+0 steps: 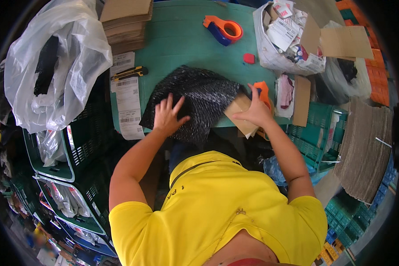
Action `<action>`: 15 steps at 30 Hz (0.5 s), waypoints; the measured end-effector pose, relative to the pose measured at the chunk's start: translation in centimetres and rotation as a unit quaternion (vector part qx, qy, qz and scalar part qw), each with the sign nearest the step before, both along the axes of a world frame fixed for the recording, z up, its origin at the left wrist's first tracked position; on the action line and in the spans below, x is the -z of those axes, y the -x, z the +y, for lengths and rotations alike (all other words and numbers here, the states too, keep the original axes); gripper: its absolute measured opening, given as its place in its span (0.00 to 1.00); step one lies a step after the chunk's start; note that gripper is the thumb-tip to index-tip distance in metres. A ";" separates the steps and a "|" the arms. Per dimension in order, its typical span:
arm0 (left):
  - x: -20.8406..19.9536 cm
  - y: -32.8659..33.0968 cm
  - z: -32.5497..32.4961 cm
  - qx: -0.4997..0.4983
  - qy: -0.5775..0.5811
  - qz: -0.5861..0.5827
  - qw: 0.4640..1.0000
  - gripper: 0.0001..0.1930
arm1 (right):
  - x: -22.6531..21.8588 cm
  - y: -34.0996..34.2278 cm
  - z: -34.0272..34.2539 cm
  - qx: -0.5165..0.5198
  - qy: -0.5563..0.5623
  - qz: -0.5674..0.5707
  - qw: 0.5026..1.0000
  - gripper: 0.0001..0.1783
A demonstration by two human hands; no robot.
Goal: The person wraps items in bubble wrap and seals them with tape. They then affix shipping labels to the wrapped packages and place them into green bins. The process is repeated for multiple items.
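A crumpled sheet of black bubble wrap (195, 95) lies across the front of the green table (173, 40). My left hand (166, 116) rests on its left part, fingers spread and flat. A brown cardboard piece (240, 113) sticks out from under the wrap's right edge; whether it is a flat piece or a small box is hard to tell. My right hand (257, 111) grips this cardboard, thumb over its top and the other fingers at its right side. Just beyond that hand is an orange tape dispenser (262, 92), partly hidden by it.
Another tape dispenser (224, 30) and a red item (249, 58) lie farther back. On the left are a cutter knife (129, 73), a strip of labels (129, 106), stacked cardboard (125, 22) and a clear plastic bag (82, 48). A filled white sack (270, 53) stands right.
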State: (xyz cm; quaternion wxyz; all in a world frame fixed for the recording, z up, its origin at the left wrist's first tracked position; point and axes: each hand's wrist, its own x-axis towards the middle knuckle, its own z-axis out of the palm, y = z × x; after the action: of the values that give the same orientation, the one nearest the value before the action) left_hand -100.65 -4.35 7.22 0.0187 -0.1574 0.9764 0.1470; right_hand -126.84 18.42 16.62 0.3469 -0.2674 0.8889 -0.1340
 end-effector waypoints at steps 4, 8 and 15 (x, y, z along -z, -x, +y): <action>-0.6 2.1 -3.1 -0.093 0.017 -0.109 0.989 0.36 | -1.5 0.7 3.9 0.041 0.049 -0.143 0.988 0.57; 0.4 3.8 -0.2 -0.026 -0.003 0.025 0.999 0.38 | -3.8 -0.4 7.2 0.216 0.151 -0.300 0.917 0.49; 1.8 2.1 8.5 -0.017 -0.176 0.097 0.980 0.42 | -4.2 -2.9 1.7 -0.045 0.223 0.038 0.973 0.48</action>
State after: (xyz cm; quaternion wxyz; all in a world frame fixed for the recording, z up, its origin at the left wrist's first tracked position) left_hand -102.74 4.17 5.41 -0.0509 -0.1531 0.9298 0.3309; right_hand -123.98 20.10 20.83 0.2503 -0.3832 0.8359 -0.3030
